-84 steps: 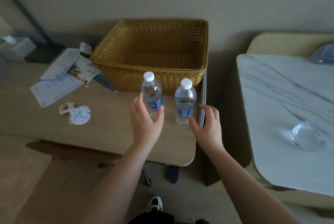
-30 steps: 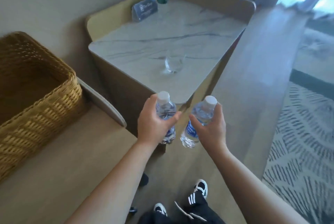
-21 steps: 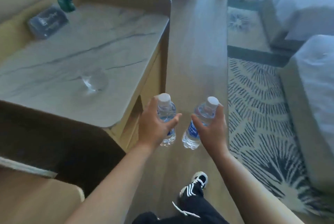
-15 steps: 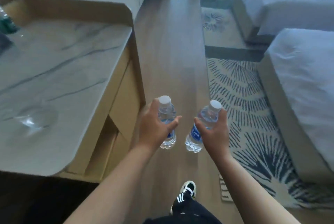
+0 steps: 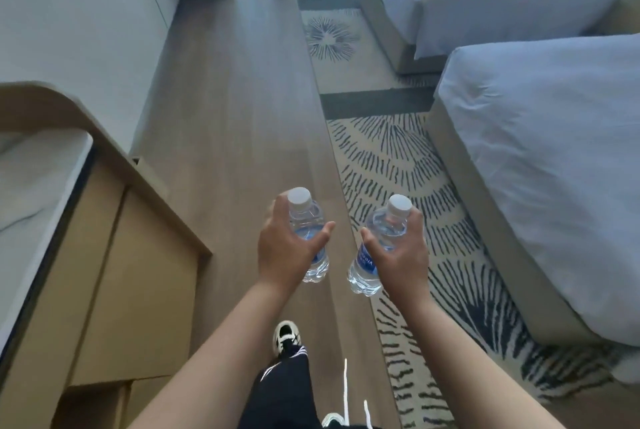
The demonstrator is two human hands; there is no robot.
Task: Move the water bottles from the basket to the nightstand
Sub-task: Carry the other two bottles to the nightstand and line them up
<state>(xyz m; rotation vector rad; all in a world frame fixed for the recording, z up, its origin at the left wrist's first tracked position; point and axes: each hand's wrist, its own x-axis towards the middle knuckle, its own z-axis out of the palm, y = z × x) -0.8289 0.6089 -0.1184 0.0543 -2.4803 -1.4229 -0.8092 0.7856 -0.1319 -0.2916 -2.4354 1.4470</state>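
Above wood floor [image 5: 221, 138], mid-air: two small clear water bottles, white caps, blue labels, both holding water. Left hand [image 5: 285, 250] wrapped round left bottle [image 5: 308, 221], near upright, cap above thumb, base below palm. Right hand [image 5: 398, 255] clasps right bottle [image 5: 375, 248], tilted, cap toward right. Bottles apart, not touching. Wooden cabinet [image 5: 131, 276] at left; patterned rug [image 5: 398, 165] and white bed [image 5: 540, 138] at right; sneaker [image 5: 286, 337] below.
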